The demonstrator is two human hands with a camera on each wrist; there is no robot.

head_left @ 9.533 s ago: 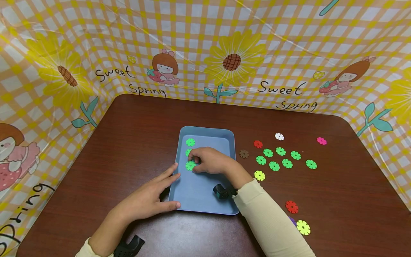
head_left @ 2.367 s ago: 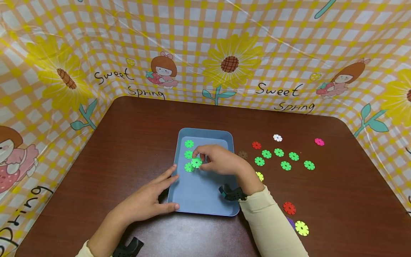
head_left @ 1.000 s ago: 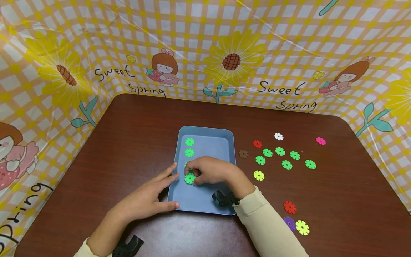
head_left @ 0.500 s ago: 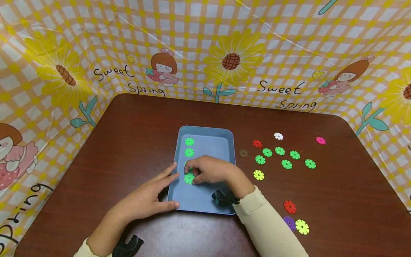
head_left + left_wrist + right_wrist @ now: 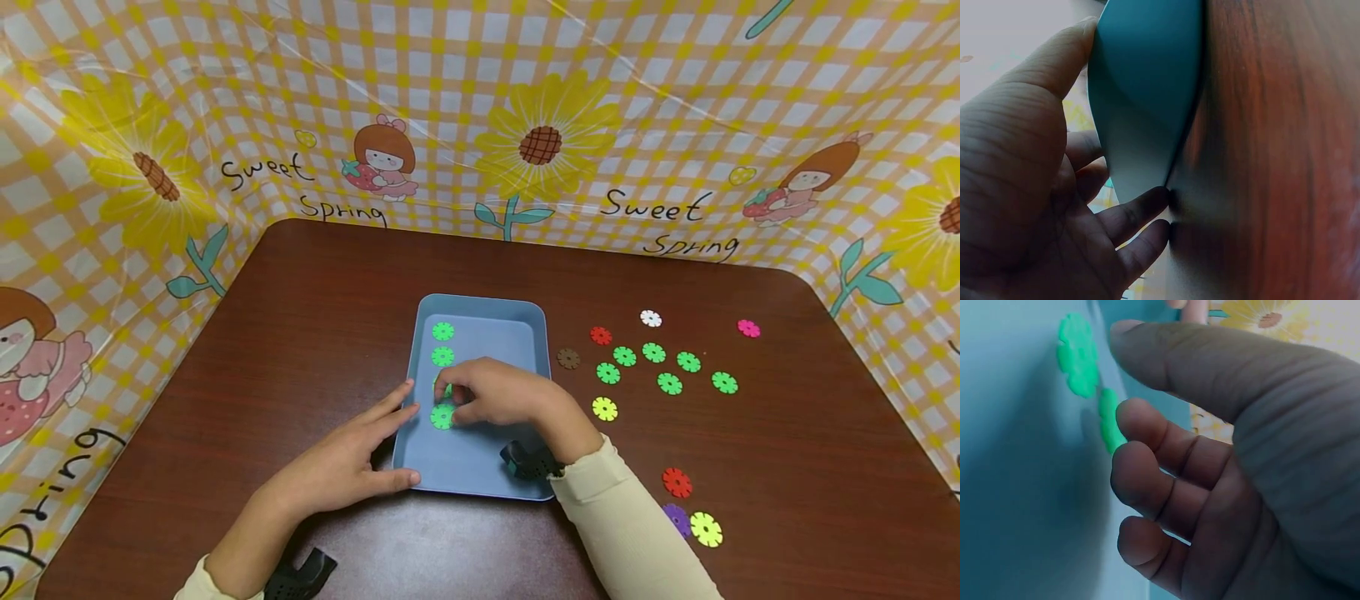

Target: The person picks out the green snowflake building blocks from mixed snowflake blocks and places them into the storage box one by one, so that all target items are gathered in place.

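Note:
A blue tray (image 5: pixel 491 458) lies on the table with a column of green notched discs along its left side. The nearest green disc (image 5: pixel 442 417) lies flat by my right thumb. Above it, another green disc (image 5: pixel 447 388) is partly hidden by my right fingers. My right hand (image 5: pixel 498 393) hovers over the tray, thumb and fingers apart, and in the right wrist view nothing sits between them. Spread along the tray's left wall is my left hand (image 5: pixel 348 462). In the left wrist view its thumb (image 5: pixel 1075 53) touches the rim and other fingers rest near the wall.
Right of the tray lie several loose green discs (image 5: pixel 654 352), with red (image 5: pixel 600 336), brown (image 5: pixel 568 358), white (image 5: pixel 651 318), pink (image 5: pixel 748 328) and yellow (image 5: pixel 604 409) ones. Nearer me are red (image 5: pixel 677 482), purple (image 5: pixel 677 520) and yellow (image 5: pixel 707 529) discs beside my right sleeve.
My right hand brought a green disc into the tray and laid it below the other three. Just now its fingers have parted from that disc and risen slightly. My left hand stayed put.

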